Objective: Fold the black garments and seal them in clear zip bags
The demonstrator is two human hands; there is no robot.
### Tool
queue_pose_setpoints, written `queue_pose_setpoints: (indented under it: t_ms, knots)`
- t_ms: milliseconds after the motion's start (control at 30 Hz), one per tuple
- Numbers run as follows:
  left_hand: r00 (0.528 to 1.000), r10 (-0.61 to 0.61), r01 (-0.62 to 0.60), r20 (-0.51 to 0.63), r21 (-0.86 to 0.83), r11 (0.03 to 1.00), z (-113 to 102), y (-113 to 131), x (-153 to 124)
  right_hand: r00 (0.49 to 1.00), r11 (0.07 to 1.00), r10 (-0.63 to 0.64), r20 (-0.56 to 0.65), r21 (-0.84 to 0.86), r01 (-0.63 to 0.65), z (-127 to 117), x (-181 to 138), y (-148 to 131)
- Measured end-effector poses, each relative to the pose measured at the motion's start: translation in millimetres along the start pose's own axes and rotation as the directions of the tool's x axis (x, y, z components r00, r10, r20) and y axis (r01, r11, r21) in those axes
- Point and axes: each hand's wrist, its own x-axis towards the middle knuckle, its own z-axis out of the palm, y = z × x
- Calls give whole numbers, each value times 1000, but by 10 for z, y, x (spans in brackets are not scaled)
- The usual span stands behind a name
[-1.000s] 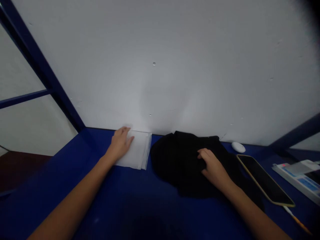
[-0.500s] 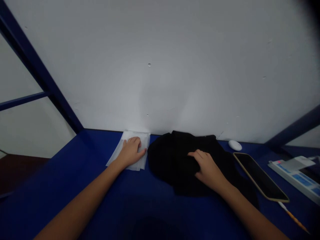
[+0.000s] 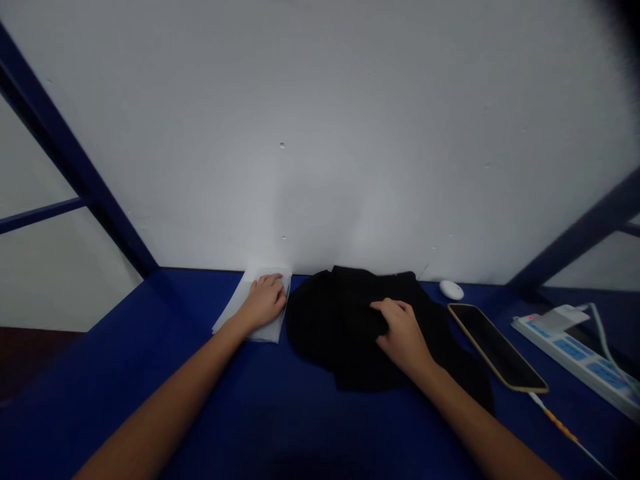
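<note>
My left hand [image 3: 263, 303] rests on a small stack of thin white folded sheets [image 3: 270, 330] lying at the wall's foot. Its fingers lie over the upper right part of the stack, slightly bent and not closed round it. A crumpled black cloth [image 3: 320, 320], perhaps a garment, spreads out just to the right. On this cloth lies my right hand [image 3: 403, 333], thumb and forefinger apart with black fabric showing between them. The fingertips touch the cloth without a visible grip.
A phone [image 3: 497, 347] with a charging cable [image 3: 560, 423] lies right of the cloth. Behind it sits a white oval case [image 3: 451, 289]. Further right is a power strip [image 3: 575, 353] with a plug in it. A white wall [image 3: 325, 133] closes off the blue tabletop [image 3: 250, 413].
The view has shifted a little, so the things on the right sit further left. My left thumb has drawn in closer to the fingers. My right hand remains on the black cloth.
</note>
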Motion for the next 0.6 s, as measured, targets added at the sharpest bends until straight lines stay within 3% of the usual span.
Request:
queue_pose_setpoints:
  t_ms: [100, 233, 367, 467, 600]
  knots:
    - [999, -26, 27, 18, -16, 1000, 91, -28, -2, 999, 1000, 13, -34, -24, -14, -27, 8, 13]
    - [1000, -14, 13, -20, -34, 999, 12, 36, -33, 1000, 1000, 9, 21, 0, -9, -31, 12, 24]
    - [979, 120, -133, -165, -66, 989, -134, 512, -91, 994, 998, -8, 111, 65, 1, -17, 20, 1]
    - [947, 315, -320, -55, -142, 937, -127, 990, -107, 994, 995, -27, 103, 94, 18, -37, 31, -16]
    - [933, 360, -348, 19, -213, 913, 35, 1359, -25, 998, 992, -59, 15, 116, 56, -79, 34, -18]
